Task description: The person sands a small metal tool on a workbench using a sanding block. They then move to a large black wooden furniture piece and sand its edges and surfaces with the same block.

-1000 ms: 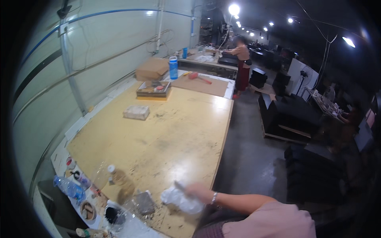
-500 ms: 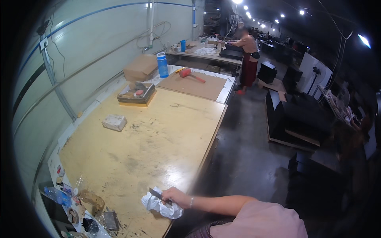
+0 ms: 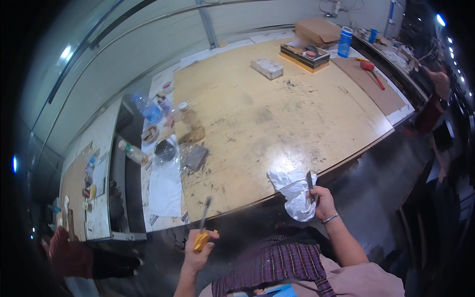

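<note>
Swinging into view since the earlier frame, the left hand is now showing at the near side of the worktable, while the right hand is bringing its white bundle back over the table's near edge. The whole view is also turning toward the left.

The left fingers are curling closed around the yellow handle of a slim tool, its dark shaft pointing up and away from them. The right fingers are closing on a dark flat blade, which is standing nearly upright above them. A crumpled white cloth is hanging just left of the right fingers, against the blade; how much of it they are gripping, I cannot tell.

Beyond the left fingers, a grey block is lying on the table, with a clear bottle of amber liquid standing farther off. A white sheet is lying ahead and to their left. Well beyond the right fingers, a pale block is resting, and a red mallet is lying farther to their right.
</note>
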Motion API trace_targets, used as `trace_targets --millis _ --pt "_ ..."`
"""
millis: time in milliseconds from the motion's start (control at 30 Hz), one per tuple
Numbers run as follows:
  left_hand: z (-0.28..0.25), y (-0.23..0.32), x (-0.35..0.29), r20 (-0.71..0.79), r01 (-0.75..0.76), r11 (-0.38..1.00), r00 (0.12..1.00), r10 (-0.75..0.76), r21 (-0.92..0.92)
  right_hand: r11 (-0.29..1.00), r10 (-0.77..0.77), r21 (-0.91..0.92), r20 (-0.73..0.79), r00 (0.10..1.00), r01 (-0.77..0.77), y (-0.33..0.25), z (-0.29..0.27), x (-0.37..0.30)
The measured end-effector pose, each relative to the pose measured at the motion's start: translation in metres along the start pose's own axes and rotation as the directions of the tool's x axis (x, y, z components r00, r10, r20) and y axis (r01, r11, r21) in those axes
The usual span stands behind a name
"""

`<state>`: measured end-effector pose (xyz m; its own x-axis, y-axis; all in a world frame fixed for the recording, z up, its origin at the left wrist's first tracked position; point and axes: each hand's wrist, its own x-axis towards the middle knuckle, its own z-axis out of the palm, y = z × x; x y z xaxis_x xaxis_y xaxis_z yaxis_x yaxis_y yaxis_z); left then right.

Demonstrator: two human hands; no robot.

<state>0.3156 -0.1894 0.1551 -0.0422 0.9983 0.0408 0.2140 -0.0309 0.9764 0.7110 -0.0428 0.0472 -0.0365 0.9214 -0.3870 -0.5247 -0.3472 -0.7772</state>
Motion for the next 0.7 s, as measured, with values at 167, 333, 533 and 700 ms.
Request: trace_targets --millis 167,333,533,700 --pt "-0.015 -0.050 -0.050 -0.066 0.309 0.766 0.941 -0.331 0.563 0.996 -0.057 -0.064 -0.018 0.998 0.056 0.003 -0.007 -0.025" --pt "-0.013 -0.079 -0.060 -0.079 0.313 0.608 0.922 -0.378 0.730 0.998 -0.048 -0.052 -0.080 0.996 0.044 0.015 -0.020 -0.042" --pt "0.003 -0.087 -0.030 -0.071 0.257 0.528 0.935 -0.347 0.810 0.996 -0.086 -0.022 -0.114 0.990 0.084 0.014 -0.019 -0.063" --pt "0.019 -0.076 -0.012 0.043 0.084 0.445 0.963 -0.268 0.892 0.996 -0.085 -0.001 -0.155 0.984 0.086 0.019 -0.032 -0.078"
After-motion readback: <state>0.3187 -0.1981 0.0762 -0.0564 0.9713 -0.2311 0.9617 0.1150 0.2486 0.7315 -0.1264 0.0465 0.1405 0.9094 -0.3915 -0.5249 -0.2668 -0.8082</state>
